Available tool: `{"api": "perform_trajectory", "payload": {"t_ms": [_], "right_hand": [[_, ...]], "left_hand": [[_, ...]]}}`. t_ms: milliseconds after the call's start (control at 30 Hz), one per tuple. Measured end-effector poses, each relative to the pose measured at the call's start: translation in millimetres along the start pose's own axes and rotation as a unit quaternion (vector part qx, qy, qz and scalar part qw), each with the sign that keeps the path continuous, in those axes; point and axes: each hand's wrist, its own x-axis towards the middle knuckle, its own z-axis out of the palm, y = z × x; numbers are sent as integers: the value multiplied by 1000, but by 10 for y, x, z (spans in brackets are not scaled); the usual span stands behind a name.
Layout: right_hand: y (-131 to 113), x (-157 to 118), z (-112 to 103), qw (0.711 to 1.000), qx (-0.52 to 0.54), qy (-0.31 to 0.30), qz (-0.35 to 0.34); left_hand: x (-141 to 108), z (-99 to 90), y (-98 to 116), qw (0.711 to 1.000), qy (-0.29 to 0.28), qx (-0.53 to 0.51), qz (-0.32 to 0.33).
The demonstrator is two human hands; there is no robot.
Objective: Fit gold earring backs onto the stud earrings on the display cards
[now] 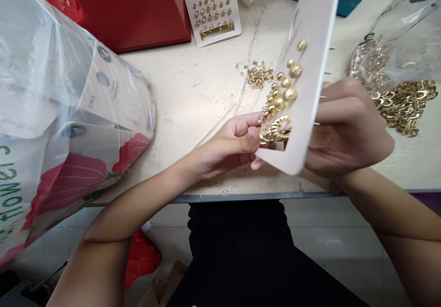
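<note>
Bench: we look down on a pale, scuffed wooden bench (pixel 193 86) with a dark metal front edge, running across the whole view.

Large bag: a clear plastic bag (pixel 51 114) printed with red flowers and green lettering bulges over the left of the bench, with a cardboard pack (pixel 106 75) visible inside it.

Red box: a glossy red box (pixel 131 8) stands along the far edge, behind the large bag.

Small bag: a clear zip bag (pixel 396 36) lies at the right, spilling a heap of gold rings (pixel 403 107).

Display card: a long white card (pixel 303 68) is held up, tilted, just above the near edge of the bench, right of centre. Gold stud earrings (pixel 285 88) run down it, and gold hoop earrings (pixel 275 130) sit at its lower end.

Right hand: it (pixel 347 130) is closed around the card's right edge, with the fingers curled behind it.

Left hand: it (pixel 227 144) is narrowly pinched, with the thumb pressed at the hoop earrings and the fingers beneath the card.

Finished card: a smaller card (pixel 213 10), set with rows of gold and crystal studs, leans at the far edge.

Small pile: a little cluster of gold pieces (pixel 258 75) lies on the bench, too small for us to tell what each one is.
</note>
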Motion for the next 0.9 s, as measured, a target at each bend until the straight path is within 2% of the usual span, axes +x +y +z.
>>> {"api": "perform_trajectory", "payload": {"t_ms": [200,300,467,667,900], "right_hand": [[13,-8,4,1000,1,16,-5],[22,-14,11,1000,-9,4,3],[37,-32,9,999,-16,14,-41],[44,-30,9,999,16,16,-30],[5,5,-3,999,49,-7,2]], "left_hand": [[1,4,-4,1000,5,-11,-1],[-2,-6,-5,1000,1,-19,-10],[-12,-14,-7,1000,-10,-26,-13],[-8,3,1,1000,4,-12,-23],[-8,10,1,1000,-8,-26,-14]]}}
